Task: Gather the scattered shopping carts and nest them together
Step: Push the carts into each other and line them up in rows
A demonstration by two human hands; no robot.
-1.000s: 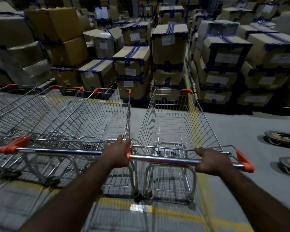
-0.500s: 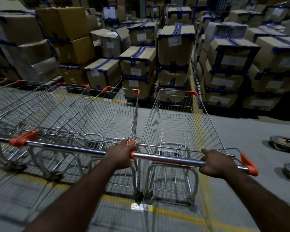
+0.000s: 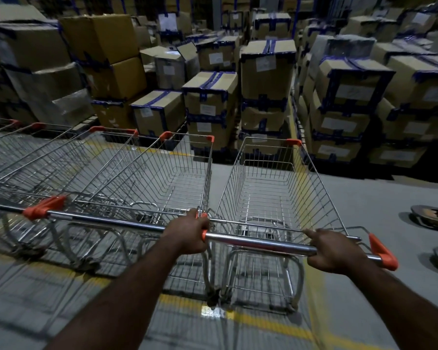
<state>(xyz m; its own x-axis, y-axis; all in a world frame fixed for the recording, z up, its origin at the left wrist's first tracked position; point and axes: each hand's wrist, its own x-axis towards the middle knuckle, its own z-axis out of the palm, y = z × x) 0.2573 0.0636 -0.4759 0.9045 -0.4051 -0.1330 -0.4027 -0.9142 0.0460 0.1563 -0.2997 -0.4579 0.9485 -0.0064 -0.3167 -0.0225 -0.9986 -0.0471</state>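
Observation:
A wire shopping cart (image 3: pixel 271 195) with orange corner caps stands straight ahead of me, empty. My left hand (image 3: pixel 187 234) is closed around the left end of its chrome handle bar (image 3: pixel 258 242), and my right hand (image 3: pixel 335 251) grips the right end, near the orange end cap. Immediately to its left stands a row of several more empty carts (image 3: pixel 127 178), side by side, their handles in line with mine. The nearest of them almost touches my cart at the handle end.
Stacks of taped cardboard boxes (image 3: pixel 263 82) fill the space beyond the carts' noses. Yellow floor lines (image 3: pixel 258 320) cross the grey concrete under the cart. Two flat round objects (image 3: pixel 433 217) lie on the floor at the right edge.
The view has shifted left, showing more of the cart row. My cart sits a little further forward and right in view. Both hands keep their grip on the handle.

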